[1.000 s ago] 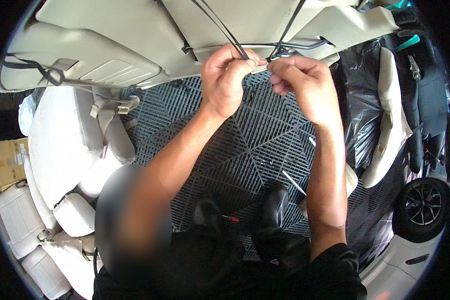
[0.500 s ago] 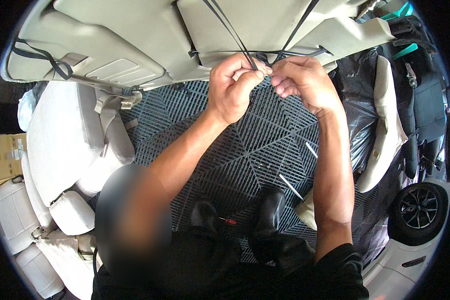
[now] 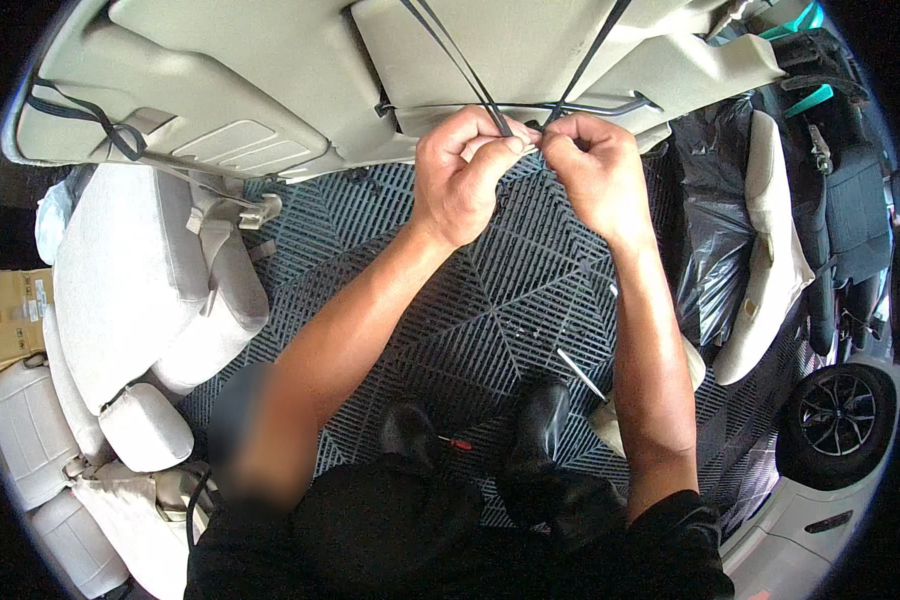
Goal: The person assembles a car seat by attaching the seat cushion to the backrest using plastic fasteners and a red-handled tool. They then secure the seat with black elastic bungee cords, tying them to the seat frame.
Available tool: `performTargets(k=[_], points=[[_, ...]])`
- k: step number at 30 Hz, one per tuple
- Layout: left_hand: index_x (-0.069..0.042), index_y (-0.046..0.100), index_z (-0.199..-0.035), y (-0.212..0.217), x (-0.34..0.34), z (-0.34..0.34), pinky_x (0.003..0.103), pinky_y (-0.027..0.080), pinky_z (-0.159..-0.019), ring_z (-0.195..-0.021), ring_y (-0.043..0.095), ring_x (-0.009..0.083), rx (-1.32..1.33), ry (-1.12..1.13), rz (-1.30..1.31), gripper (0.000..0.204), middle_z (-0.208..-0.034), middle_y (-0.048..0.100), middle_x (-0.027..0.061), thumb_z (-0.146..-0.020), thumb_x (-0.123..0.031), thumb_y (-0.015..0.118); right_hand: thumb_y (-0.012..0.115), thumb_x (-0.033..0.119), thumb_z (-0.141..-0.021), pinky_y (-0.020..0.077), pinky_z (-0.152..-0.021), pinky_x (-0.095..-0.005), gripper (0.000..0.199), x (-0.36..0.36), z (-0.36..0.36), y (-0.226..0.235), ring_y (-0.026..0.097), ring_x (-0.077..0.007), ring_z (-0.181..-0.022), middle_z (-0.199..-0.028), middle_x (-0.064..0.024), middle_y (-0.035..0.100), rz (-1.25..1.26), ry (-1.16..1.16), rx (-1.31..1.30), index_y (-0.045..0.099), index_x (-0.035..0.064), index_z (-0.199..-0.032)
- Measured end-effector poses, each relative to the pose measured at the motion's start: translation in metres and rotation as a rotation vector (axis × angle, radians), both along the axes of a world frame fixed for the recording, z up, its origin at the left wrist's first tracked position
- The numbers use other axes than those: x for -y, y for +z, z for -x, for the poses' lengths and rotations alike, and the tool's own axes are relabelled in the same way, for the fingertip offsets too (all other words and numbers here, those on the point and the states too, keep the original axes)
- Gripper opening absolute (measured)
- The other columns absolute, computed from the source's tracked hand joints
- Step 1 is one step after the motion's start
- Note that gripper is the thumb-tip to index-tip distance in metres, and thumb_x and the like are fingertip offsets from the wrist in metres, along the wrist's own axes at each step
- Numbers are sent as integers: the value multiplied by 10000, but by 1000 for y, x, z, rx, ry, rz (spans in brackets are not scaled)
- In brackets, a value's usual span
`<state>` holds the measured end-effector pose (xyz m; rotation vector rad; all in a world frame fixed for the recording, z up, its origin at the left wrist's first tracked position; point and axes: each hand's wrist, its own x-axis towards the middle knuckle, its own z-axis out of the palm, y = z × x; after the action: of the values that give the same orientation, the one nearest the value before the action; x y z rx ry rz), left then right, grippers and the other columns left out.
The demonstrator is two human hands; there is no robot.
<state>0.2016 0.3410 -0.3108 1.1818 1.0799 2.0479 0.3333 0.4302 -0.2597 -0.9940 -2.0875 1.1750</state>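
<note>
Both hands meet at the panel's (image 3: 530,60) edge: the left hand (image 3: 462,172) pinches the black strap (image 3: 457,55) right at its fingertips. The right hand (image 3: 592,165) is curled tight, pinching beside it, knuckles nearly touching.

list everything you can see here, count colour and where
black straps: two or more, black, crossing the panel above the hands
headliner panel: one, beige, across the top
metal rod: one, dark, along the panel edge behind the hands
car seats: several, light grey, on the left
floor tiles: many, dark grey grid, under the feet
screwdriver: one, red handle, on the floor between the shoes
plastic sheeting: one, black, on the right
trim piece: one, cream, on the right
wheel: one, black tyre, lower right
cardboard box: one, brown, far left
shoes: two, black, bottom centre
left hand: pinching a strap, grip closed
right hand: pinching next to it, grip closed
</note>
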Motion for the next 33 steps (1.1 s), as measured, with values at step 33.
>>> performTargets(k=[33], points=[[9, 699, -947, 79, -13, 14, 356, 548, -670, -731, 665, 276, -1110, 304, 212, 127, -850, 654, 142, -834, -48, 684, 678, 152, -937, 435, -587, -227, 128, -5, 18, -53, 543, -79, -624, -743, -7, 641, 610, 9, -898, 673, 39, -878]])
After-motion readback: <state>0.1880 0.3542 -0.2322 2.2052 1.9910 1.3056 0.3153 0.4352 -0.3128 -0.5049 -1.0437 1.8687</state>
